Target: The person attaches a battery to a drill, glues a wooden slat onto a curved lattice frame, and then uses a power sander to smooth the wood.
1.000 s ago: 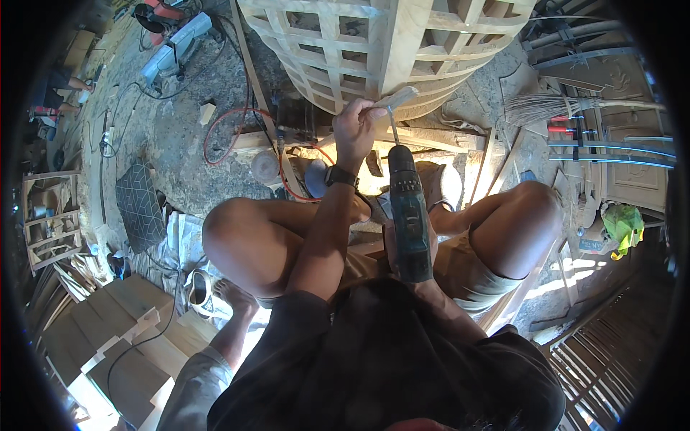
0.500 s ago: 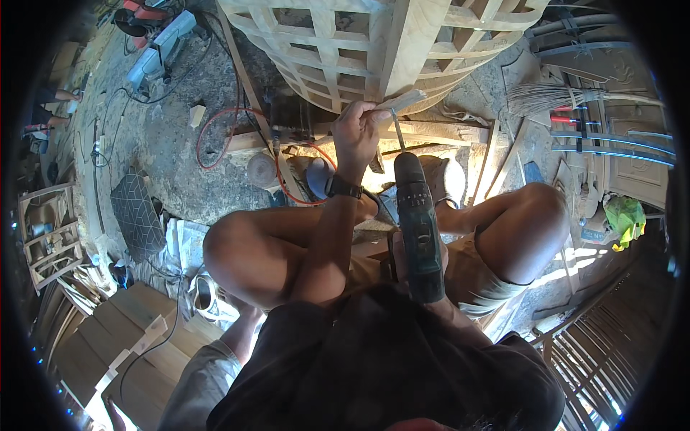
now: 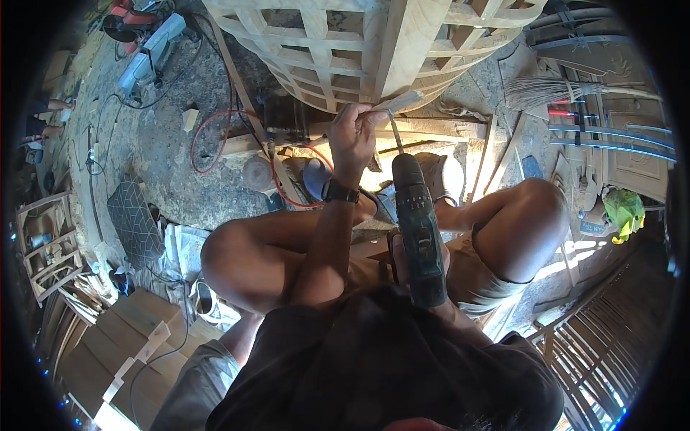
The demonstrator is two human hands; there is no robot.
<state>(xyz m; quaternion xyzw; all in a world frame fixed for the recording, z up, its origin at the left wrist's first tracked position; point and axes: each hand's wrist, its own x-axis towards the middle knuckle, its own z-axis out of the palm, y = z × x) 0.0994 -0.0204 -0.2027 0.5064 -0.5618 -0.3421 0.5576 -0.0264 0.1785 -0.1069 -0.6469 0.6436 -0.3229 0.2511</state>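
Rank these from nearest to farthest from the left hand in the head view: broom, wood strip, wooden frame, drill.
1. Wood strip: held by the left hand.
2. Drill: right, toward the body.
3. Broom: farther right.
4. Wooden frame: far left.

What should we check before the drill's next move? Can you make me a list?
1. Drill held in the right hand: ok.
2. Wooden piece pinched in the left hand: ok.
3. Left fingertips well away from the bit: not ok, they look very close to its tip.
4. Bit touching the wood: cannot tell.
5. Red hose away from the drill: ok, it loops off to the left.
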